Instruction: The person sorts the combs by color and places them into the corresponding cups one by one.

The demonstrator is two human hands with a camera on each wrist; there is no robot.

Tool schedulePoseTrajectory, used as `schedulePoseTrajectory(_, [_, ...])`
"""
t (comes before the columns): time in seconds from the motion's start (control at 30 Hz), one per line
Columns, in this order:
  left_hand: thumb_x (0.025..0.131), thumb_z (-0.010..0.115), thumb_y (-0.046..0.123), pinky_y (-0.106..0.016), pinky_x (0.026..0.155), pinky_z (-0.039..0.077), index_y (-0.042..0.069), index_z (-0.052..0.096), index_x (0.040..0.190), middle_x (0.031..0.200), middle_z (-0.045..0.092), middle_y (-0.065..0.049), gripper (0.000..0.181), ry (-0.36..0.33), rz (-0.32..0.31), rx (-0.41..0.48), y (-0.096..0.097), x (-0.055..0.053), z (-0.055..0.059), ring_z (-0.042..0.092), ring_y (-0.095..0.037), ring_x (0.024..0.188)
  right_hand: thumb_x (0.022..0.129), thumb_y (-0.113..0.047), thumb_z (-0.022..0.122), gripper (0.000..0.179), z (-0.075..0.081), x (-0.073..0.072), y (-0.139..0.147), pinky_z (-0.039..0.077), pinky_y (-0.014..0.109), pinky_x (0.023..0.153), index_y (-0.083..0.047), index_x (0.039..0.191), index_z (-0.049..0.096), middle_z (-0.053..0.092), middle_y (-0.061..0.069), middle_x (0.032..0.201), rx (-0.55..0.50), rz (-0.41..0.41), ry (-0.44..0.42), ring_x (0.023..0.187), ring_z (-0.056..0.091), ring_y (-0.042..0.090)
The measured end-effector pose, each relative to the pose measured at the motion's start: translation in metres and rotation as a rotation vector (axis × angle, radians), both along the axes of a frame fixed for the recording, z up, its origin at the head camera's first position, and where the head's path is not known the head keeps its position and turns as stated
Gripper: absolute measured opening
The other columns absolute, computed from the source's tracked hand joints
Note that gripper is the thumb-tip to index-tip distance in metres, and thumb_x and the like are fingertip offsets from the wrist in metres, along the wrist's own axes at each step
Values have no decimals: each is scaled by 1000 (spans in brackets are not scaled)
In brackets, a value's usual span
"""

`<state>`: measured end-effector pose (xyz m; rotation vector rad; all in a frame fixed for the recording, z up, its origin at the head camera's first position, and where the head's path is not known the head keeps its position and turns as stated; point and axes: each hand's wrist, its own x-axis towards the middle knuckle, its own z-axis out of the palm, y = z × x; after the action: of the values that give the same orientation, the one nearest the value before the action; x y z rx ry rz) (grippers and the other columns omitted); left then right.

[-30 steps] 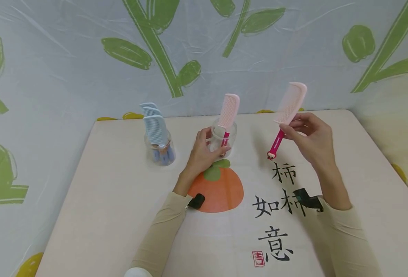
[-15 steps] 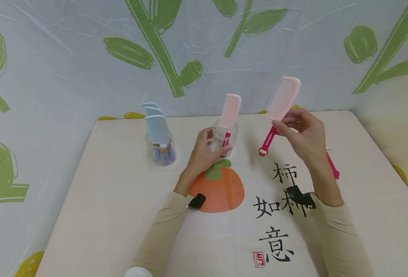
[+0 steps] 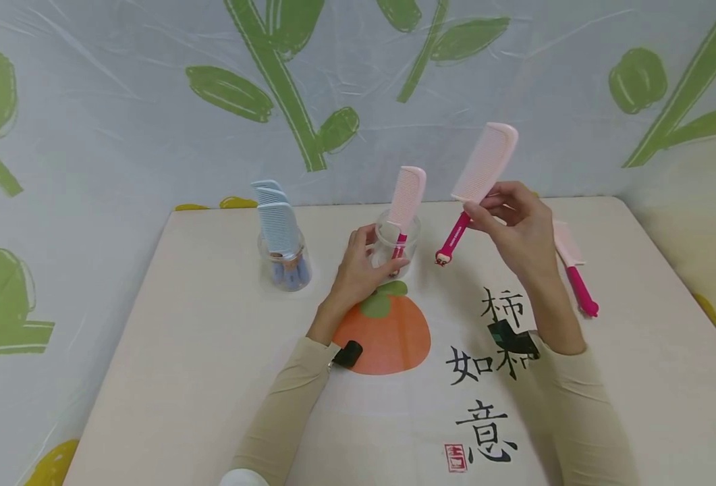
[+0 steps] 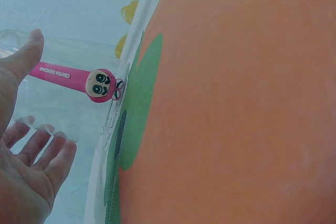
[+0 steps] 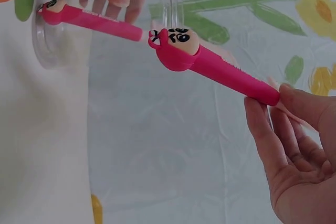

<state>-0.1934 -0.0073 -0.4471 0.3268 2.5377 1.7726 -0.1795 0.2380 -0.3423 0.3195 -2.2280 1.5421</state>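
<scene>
My left hand holds a clear jar around its side, thumb in front and fingers behind. Inside the jar a pink comb stands tilted, its magenta handle down and teeth part above the rim. My right hand pinches a second pink comb where teeth and handle meet, right of the jar and above the table. Its handle, tipped with a cartoon-head end, slants down toward the jar. Another pink comb lies on the table behind my right wrist, partly hidden.
Left of my left hand stands a jar with several blue combs, handles down. The pale table carries a printed orange persimmon and black characters. A leaf-patterned curtain hangs behind the far edge.
My right hand has moved left with the pink comb, bringing it nearer the jar. The comb lying on the table has come into view. My left hand keeps its place on the jar.
</scene>
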Motion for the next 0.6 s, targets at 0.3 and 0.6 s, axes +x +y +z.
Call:
schedulePoseTrajectory(0.3, [88, 83, 35, -45, 114, 43, 13, 38, 148, 140, 45, -5, 78, 17, -7, -1, 0, 1, 0, 46, -21, 133, 94, -8, 75, 35, 3, -7, -13, 59, 24, 81, 1, 126, 64, 68, 5, 108, -87, 30, 36, 96, 74, 12])
schedulePoseTrajectory(0.6, [88, 83, 35, -43, 114, 43, 14, 37, 148, 141, 45, -5, 78, 15, -6, -4, 0, 0, 0, 45, -20, 134, 94, -9, 75, 34, 3, -17, -27, 60, 26, 81, 0, 125, 65, 67, 12, 110, -246, 61, 51, 96, 75, 19])
